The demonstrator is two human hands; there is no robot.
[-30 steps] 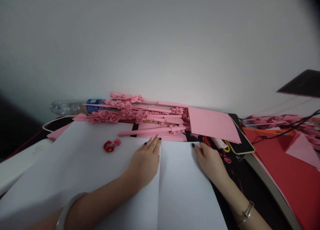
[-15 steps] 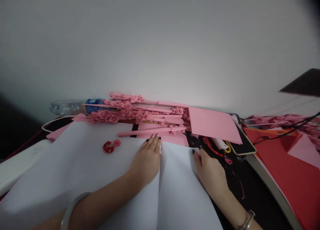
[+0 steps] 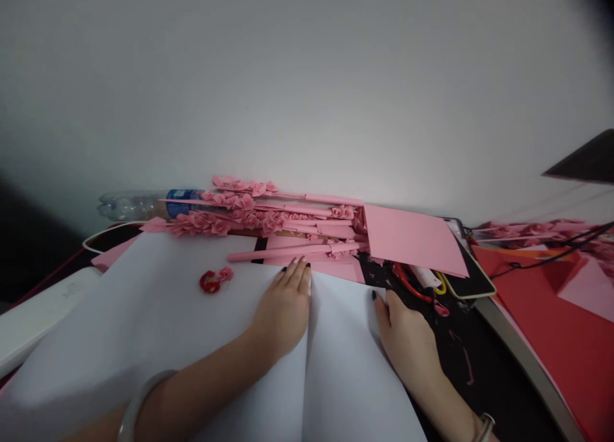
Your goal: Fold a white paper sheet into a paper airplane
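Note:
A large sheet of white paper (image 3: 158,314) covers the table in front of me, with a crease running toward me near its middle. My left hand (image 3: 283,311) lies flat along the left side of that crease, fingers stretched toward the far edge. At the sheet's right edge, my right hand (image 3: 410,336) pinches the paper, thumb on top and the other fingers mostly hidden. The strip between my hands bulges up a little. Left of my left hand, a small red roll (image 3: 210,282) with a pink paper piece rests on the sheet.
Pink paper flowers on stems (image 3: 268,221) lie along the wall beside a plastic bottle (image 3: 132,205). Pink sheets (image 3: 415,240) partly cover a phone (image 3: 470,279) and red-handled scissors (image 3: 407,282). Red paper (image 3: 551,327) is at right, a white box-like object (image 3: 48,311) at left.
The view has shifted very slightly. Both hands keep their places on the white paper, and nothing else visibly moves.

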